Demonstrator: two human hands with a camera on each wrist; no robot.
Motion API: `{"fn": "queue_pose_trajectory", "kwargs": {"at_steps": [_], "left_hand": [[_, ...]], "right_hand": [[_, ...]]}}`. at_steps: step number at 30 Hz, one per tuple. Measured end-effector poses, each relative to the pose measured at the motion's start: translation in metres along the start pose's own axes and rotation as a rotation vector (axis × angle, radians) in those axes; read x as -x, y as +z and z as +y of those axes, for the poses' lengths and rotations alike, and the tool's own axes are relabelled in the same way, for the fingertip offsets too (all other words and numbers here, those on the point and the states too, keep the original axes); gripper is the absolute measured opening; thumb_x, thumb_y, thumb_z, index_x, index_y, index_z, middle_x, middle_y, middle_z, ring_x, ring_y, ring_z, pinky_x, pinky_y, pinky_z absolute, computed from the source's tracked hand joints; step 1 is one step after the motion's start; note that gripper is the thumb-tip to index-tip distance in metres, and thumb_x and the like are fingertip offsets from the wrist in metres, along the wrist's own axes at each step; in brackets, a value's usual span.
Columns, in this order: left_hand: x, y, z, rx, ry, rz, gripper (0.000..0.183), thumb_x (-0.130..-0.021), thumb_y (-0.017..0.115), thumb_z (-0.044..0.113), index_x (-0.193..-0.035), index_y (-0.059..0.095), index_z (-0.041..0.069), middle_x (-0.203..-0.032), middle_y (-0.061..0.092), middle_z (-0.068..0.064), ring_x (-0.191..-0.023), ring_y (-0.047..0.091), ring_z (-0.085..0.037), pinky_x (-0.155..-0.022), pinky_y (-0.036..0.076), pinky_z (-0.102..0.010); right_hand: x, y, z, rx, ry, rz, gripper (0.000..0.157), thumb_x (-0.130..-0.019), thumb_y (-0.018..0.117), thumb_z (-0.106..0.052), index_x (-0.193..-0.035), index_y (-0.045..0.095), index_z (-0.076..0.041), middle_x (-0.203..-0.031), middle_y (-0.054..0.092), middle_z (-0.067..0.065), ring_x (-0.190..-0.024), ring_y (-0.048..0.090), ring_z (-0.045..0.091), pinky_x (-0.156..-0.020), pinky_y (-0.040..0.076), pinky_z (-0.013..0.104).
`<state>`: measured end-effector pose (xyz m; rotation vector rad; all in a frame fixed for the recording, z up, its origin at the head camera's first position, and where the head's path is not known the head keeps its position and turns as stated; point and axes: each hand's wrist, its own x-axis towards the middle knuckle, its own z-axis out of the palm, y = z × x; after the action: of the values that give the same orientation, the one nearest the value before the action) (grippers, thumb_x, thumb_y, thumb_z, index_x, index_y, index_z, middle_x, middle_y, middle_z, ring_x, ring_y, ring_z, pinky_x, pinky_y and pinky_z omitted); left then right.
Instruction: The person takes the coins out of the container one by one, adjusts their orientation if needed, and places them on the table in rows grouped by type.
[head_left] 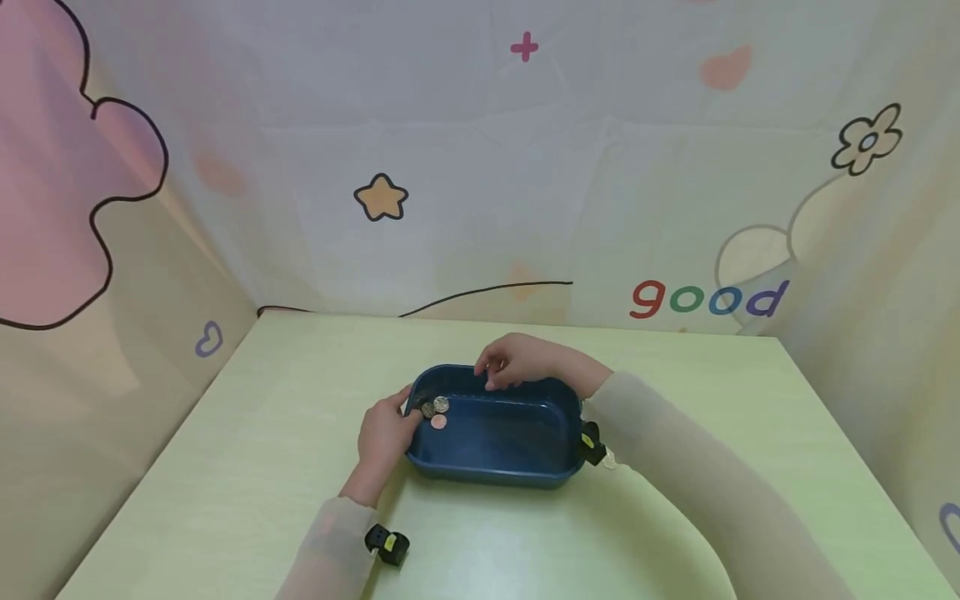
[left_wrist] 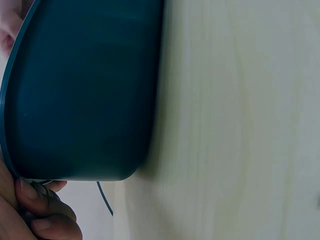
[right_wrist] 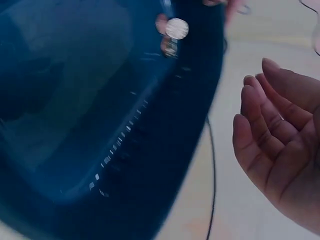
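Observation:
A dark blue oblong plastic tub (head_left: 495,479) stands on the table, its left end slightly nearer the left hand's side. My left hand (head_left: 385,435) grips the rim at that end, thumb over the inside and the other fingers outside. Close to the thumb, inside the tub, lie a silver coin (head_left: 441,404), a darker coin (head_left: 428,410) and a copper-coloured coin (head_left: 438,422). Over the far rim hovers my right hand (head_left: 525,358). In the right wrist view its loosely bent fingers (right_wrist: 243,137) hold nothing and stand apart from the tub wall.
The pale wood-grain table (head_left: 262,467) carries the tub. A printed cloth (head_left: 480,225) hangs behind it and down both sides. Black wrist cameras sit on both sleeves, the right camera (head_left: 592,443) overlapping the tub's right end. Beside it shows a small shiny piece (head_left: 610,460).

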<state>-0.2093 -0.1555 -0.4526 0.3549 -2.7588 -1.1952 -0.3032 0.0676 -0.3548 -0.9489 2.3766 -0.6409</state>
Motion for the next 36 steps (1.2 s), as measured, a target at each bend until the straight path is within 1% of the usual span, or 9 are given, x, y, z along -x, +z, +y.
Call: {"fn": "queue_pose_trajectory", "kwargs": {"at_steps": [2, 4, 7, 12, 17, 22, 28, 32, 36], "left_hand": [[0.000, 0.001, -0.001, 0.003, 0.004, -0.003, 0.055, -0.087, 0.059, 0.011, -0.141, 0.061, 0.005, -0.058, 0.035, 0.003, -0.052, 0.034, -0.012, -0.050, 0.025, -0.025], [0.000, 0.002, -0.002, 0.003, 0.007, -0.002, 0.055, -0.087, 0.059, 0.010, -0.141, 0.061, 0.005, -0.058, 0.035, 0.003, -0.052, 0.035, -0.013, -0.051, 0.025, -0.025], [-0.001, 0.002, -0.002, -0.004, 0.007, 0.001, 0.054, -0.087, 0.059, 0.011, -0.141, 0.061, 0.005, -0.059, 0.036, 0.003, -0.053, 0.036, -0.013, -0.051, 0.025, -0.026], [-0.002, 0.002, -0.002, -0.018, 0.015, -0.006, 0.055, -0.086, 0.059, 0.011, -0.141, 0.062, 0.005, -0.060, 0.038, 0.002, -0.054, 0.037, -0.014, -0.051, 0.025, -0.026], [-0.002, 0.001, -0.002, -0.020, 0.018, -0.002, 0.055, -0.085, 0.060, 0.011, -0.140, 0.062, 0.006, -0.061, 0.039, 0.002, -0.055, 0.037, -0.014, -0.051, 0.025, -0.026], [-0.002, 0.001, -0.002, -0.017, 0.016, -0.004, 0.055, -0.085, 0.059, 0.010, -0.140, 0.062, 0.006, -0.061, 0.039, 0.002, -0.054, 0.037, -0.014, -0.051, 0.025, -0.025], [0.000, 0.001, -0.001, -0.017, 0.017, -0.005, 0.055, -0.086, 0.059, 0.010, -0.140, 0.062, 0.006, -0.062, 0.038, 0.002, -0.054, 0.036, -0.014, -0.051, 0.024, -0.025], [0.000, 0.000, -0.001, -0.021, 0.010, -0.007, 0.055, -0.086, 0.059, 0.010, -0.141, 0.062, 0.005, -0.060, 0.037, 0.003, -0.053, 0.035, -0.013, -0.051, 0.024, -0.025], [0.000, -0.001, -0.001, -0.024, 0.003, -0.010, 0.055, -0.086, 0.060, 0.011, -0.141, 0.062, 0.006, -0.059, 0.036, 0.003, -0.053, 0.034, -0.013, -0.051, 0.024, -0.025]], "right_hand": [[-0.011, 0.007, -0.002, 0.027, -0.011, -0.018, 0.034, -0.097, 0.065, -0.011, -0.128, 0.066, 0.002, -0.099, 0.073, 0.014, -0.075, 0.061, 0.014, -0.068, 0.051, 0.022], [-0.021, 0.013, -0.004, 0.047, -0.001, -0.032, 0.033, -0.097, 0.065, -0.010, -0.129, 0.066, 0.001, -0.100, 0.074, 0.014, -0.074, 0.061, 0.012, -0.066, 0.049, 0.021], [-0.033, 0.019, -0.005, 0.060, 0.007, -0.041, 0.034, -0.098, 0.064, -0.011, -0.130, 0.065, 0.000, -0.099, 0.075, 0.015, -0.075, 0.062, 0.014, -0.067, 0.050, 0.021], [-0.049, 0.024, -0.005, 0.057, 0.010, -0.025, 0.034, -0.098, 0.064, -0.012, -0.130, 0.066, -0.001, -0.098, 0.075, 0.013, -0.075, 0.064, 0.014, -0.069, 0.054, 0.025], [-0.062, 0.035, -0.007, 0.040, 0.038, -0.023, 0.033, -0.098, 0.065, -0.010, -0.129, 0.066, 0.000, -0.104, 0.077, 0.016, -0.078, 0.070, 0.018, -0.070, 0.056, 0.025], [-0.072, 0.051, -0.009, 0.060, 0.083, 0.002, 0.030, -0.097, 0.065, -0.007, -0.126, 0.068, 0.000, -0.104, 0.077, 0.016, -0.079, 0.074, 0.022, -0.068, 0.058, 0.026], [-0.078, 0.066, -0.010, 0.118, 0.126, 0.016, 0.032, -0.098, 0.064, -0.008, -0.129, 0.066, 0.000, -0.101, 0.077, 0.014, -0.072, 0.071, 0.018, -0.063, 0.056, 0.025], [-0.079, 0.072, -0.008, 0.143, 0.146, 0.035, 0.035, -0.098, 0.065, -0.009, -0.131, 0.066, -0.002, -0.099, 0.077, 0.013, -0.069, 0.070, 0.017, -0.061, 0.055, 0.025], [-0.081, 0.076, -0.006, 0.156, 0.143, 0.059, 0.032, -0.097, 0.066, -0.010, -0.129, 0.069, -0.003, -0.096, 0.076, 0.012, -0.067, 0.068, 0.014, -0.061, 0.054, 0.023]]}}
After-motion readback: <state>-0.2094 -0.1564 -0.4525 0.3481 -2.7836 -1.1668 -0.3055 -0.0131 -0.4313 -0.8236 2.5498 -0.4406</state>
